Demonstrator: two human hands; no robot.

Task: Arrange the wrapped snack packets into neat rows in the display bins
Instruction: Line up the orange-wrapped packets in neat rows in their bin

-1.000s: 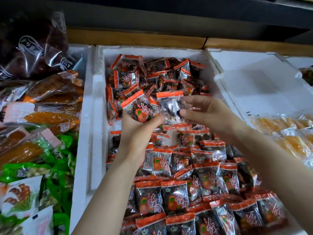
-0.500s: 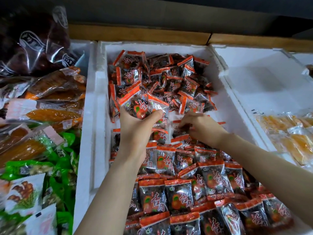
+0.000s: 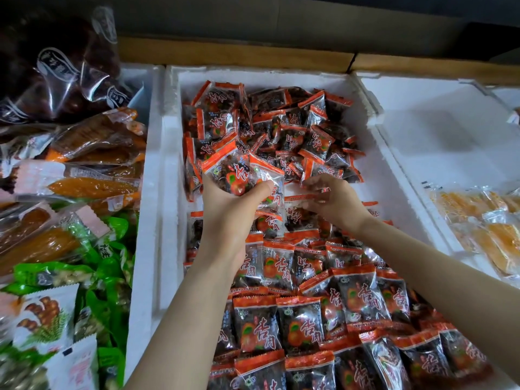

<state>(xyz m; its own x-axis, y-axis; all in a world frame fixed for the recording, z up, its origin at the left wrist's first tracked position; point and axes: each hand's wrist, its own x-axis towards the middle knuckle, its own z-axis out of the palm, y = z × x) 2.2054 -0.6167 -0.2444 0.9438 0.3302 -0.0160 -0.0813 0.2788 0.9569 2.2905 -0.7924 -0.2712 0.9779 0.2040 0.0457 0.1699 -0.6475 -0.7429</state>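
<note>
- Middle bin (image 3: pixel 168 170): white foam, centre of frame, filled with small clear snack packets with orange-red sealed ends and dark fruit inside.
- Label: red Chinese characters, reading 杏肉 on the nearest packets, beside an orange fruit picture with a green leaf. Small blue print above it is too fine to read.
- Rows (image 3: pixel 306 322): lower half of the bin, packets lying overlapped in lines, labels facing up, top seals toward the upper frame.
- Loose heap (image 3: pixel 284 128): upper half of the bin, packets jumbled at all angles, some on edge against the left wall.
- Left hand (image 3: pixel 230 212): centre of frame, raised over the bin, fingers and thumb curled round the held packets (image 3: pixel 239 175), a small fanned bundle with seals pointing upper left.
- Right hand (image 3: pixel 337 204): just right of the left one, palm down on packets between heap and rows. Fingers bent and blurred; cannot tell whether they pinch a packet or only touch it.
- Left bin (image 3: pixel 146 249): long orange packs (image 3: pixel 92 188), green packets (image 3: pixel 112 280) below, and a white packet (image 3: pixel 47 316) with a fern-like picture at lower left; its writing is unreadable.
- Dark bags (image 3: pixel 59 68): upper left, clear film with white oval logos, not legible.
- Right bin (image 3: pixel 416 175): white foam, yellow-orange packets (image 3: pixel 484 223) at the right edge.
- Wooden ledge (image 3: pixel 236 56) runs behind the bins.
</note>
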